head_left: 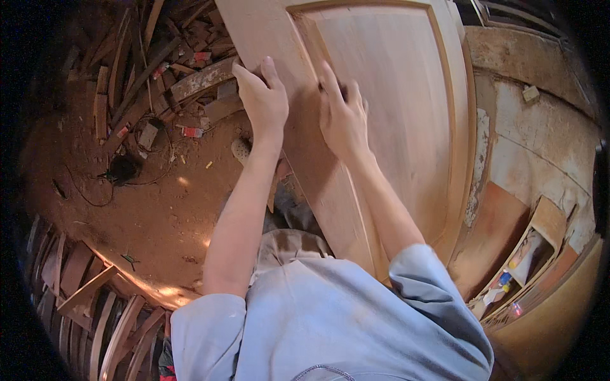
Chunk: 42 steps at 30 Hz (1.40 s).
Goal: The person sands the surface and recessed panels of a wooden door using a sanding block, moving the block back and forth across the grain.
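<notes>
A pale wooden panel door (394, 114) slants before me, with raised moulding around its inset panel. My left hand (264, 105) grips the door's left edge, its thumb on the face and the other fingers bent over the side. On the moulding groove between frame and panel rests my right hand (345, 120). Its index finger points up along the groove, while the thumb and other fingers are bent and pressed close. Whatever lies under those fingers, if anything, is hidden.
Wood offcuts (190, 51) pile up on the dirt floor (140, 209) at the far left. Curved wooden strips (108, 336) stand at the lower left. To the right, a bench (527, 140) bears a small pale block (530, 94) and an open wooden box (540, 235) with small items.
</notes>
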Each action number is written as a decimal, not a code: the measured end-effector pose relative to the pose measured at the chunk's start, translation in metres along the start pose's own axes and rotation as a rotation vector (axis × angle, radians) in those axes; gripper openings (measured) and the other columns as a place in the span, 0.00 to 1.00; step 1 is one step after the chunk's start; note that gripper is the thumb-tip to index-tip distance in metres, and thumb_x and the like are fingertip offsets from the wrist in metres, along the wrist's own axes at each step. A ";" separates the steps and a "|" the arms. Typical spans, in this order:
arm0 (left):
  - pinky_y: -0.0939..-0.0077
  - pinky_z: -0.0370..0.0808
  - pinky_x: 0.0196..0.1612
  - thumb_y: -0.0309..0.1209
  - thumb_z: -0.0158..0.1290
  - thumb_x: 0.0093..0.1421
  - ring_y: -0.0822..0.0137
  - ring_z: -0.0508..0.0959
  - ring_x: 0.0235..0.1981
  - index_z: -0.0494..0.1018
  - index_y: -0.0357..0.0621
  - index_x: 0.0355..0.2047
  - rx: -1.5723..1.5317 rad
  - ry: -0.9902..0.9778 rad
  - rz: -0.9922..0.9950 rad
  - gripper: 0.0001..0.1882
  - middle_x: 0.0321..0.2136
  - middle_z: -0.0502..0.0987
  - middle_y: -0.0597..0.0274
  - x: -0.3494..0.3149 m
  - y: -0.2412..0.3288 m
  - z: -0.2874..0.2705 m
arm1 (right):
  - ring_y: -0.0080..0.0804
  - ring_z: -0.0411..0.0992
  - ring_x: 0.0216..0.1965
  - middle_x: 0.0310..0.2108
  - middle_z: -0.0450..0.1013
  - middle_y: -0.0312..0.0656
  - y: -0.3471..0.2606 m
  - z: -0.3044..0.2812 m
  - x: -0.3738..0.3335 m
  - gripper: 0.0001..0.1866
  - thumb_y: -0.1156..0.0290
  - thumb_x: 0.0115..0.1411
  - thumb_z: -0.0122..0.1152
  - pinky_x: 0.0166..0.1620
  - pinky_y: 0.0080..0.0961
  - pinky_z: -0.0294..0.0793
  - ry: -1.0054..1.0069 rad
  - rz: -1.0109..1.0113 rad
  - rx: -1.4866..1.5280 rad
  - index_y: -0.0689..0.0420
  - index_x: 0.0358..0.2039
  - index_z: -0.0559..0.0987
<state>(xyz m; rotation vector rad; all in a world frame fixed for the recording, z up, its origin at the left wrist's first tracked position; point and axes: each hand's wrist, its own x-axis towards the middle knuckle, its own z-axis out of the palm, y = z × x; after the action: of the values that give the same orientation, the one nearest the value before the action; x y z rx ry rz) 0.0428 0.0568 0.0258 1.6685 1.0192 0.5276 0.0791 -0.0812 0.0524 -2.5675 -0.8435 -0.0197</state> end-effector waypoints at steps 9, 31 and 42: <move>0.51 0.70 0.50 0.33 0.46 0.70 0.33 0.73 0.48 0.58 0.25 0.54 -0.030 -0.015 0.087 0.22 0.46 0.71 0.27 0.000 0.012 0.008 | 0.55 0.71 0.47 0.46 0.70 0.55 -0.004 0.022 0.111 0.28 0.69 0.64 0.52 0.52 0.49 0.67 -0.015 -0.069 0.037 0.45 0.65 0.64; 0.49 0.71 0.47 0.34 0.46 0.70 0.32 0.74 0.47 0.59 0.26 0.51 0.034 -0.009 0.087 0.20 0.44 0.73 0.27 -0.001 0.011 0.016 | 0.46 0.73 0.40 0.38 0.74 0.46 -0.002 0.024 0.115 0.27 0.71 0.62 0.54 0.48 0.46 0.68 0.101 -0.015 -0.060 0.42 0.63 0.70; 0.52 0.72 0.46 0.34 0.47 0.69 0.35 0.76 0.45 0.61 0.27 0.49 0.063 0.001 0.054 0.19 0.40 0.74 0.31 -0.002 0.014 0.009 | 0.50 0.74 0.39 0.40 0.74 0.52 0.002 0.017 0.071 0.26 0.69 0.61 0.55 0.46 0.48 0.70 0.043 0.019 0.034 0.42 0.61 0.71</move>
<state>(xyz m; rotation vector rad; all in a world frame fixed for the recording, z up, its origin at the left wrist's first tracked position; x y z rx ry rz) 0.0535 0.0490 0.0363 1.7555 1.0030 0.5362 0.1358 -0.0358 0.0463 -2.5343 -0.7972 -0.0539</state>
